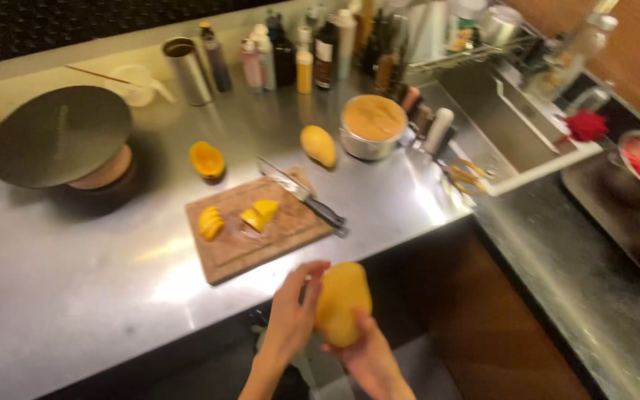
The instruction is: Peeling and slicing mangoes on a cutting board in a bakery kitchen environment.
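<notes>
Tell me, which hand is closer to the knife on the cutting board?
Left. The left hand is just below the knife, its fingers up against the peeled mango. The right hand cups that mango from underneath, lower and farther from the blade.

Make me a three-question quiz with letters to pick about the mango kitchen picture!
1. Where does the knife lie?
A. across the cutting board's corner
B. in the sink
C. in the pot

2. How many mango pieces lie on the cutting board?
A. one
B. three
C. six

3. What is the mango near the hands like?
A. sliced
B. whole
C. mashed

Answers: 1 A, its blade crosses the board's far corner. 2 B, three yellow pieces show. 3 B, the left hand and right hand hold it uncut.
</notes>
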